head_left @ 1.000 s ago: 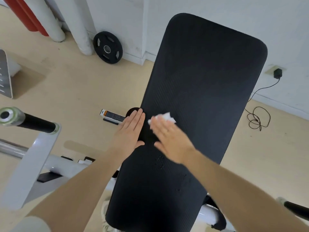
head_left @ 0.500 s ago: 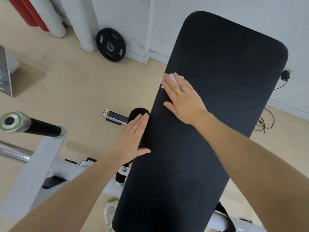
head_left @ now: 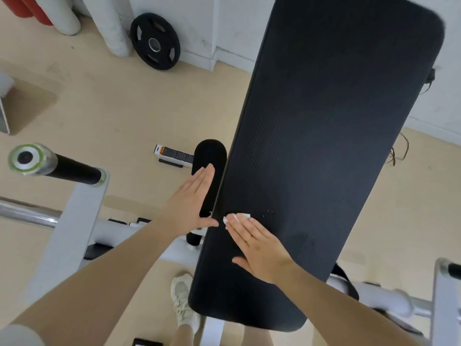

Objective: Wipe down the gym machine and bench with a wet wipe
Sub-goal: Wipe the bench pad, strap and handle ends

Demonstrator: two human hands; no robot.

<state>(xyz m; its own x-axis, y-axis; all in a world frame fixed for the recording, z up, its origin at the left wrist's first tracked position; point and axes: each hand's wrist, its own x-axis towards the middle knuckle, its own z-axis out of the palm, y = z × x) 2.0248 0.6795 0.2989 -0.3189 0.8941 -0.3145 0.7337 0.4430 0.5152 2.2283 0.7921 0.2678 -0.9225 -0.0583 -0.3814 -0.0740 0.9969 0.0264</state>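
A long black padded bench (head_left: 329,126) runs from the near centre up to the far wall. My right hand (head_left: 259,248) lies flat on its near left part, pressing a white wet wipe (head_left: 237,217) that peeks out past the fingertips. My left hand (head_left: 192,203), fingers straight and together, rests against the bench's left edge with its thumb on the pad, holding nothing. The machine's white frame (head_left: 74,236) stands to the left, carrying a barbell (head_left: 59,166) with a black sleeve and a chrome end.
A black weight plate (head_left: 155,41) leans on the wall at the back. A small white box (head_left: 174,154) lies on the beige floor by a black roller pad (head_left: 209,156). My white shoe (head_left: 183,300) is under the bench. A second upright (head_left: 444,295) is at the right.
My right hand slid the wipe up the bench's left edge, then back down toward me to beside my left hand. The left hand stayed on the edge.
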